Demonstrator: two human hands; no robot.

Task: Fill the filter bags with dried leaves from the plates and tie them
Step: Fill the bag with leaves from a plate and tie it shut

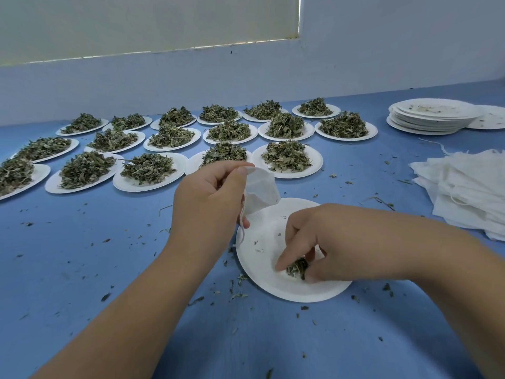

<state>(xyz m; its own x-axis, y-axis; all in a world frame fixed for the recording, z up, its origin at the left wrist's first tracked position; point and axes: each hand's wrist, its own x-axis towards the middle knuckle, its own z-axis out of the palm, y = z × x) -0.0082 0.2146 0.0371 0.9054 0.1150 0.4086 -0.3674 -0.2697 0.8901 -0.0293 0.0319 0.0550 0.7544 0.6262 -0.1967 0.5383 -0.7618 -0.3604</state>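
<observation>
My left hand (pixel 207 198) holds a white filter bag (pixel 261 191) by its top edge, raised over the far rim of a nearly bare white paper plate (pixel 259 258). A thin drawstring hangs from the bag beside my fingers. My right hand (pixel 314 242) reaches down onto that plate and pinches a small clump of dried leaves (pixel 297 267) between its fingertips. The bag hangs up and to the left of my right hand, apart from it.
Several paper plates heaped with dried leaves (pixel 149 168) fill the blue table from the left to the centre back. A stack of used plates (pixel 431 116) stands at the far right. A pile of white filter bags (pixel 470 187) lies at the right edge. Leaf crumbs litter the table.
</observation>
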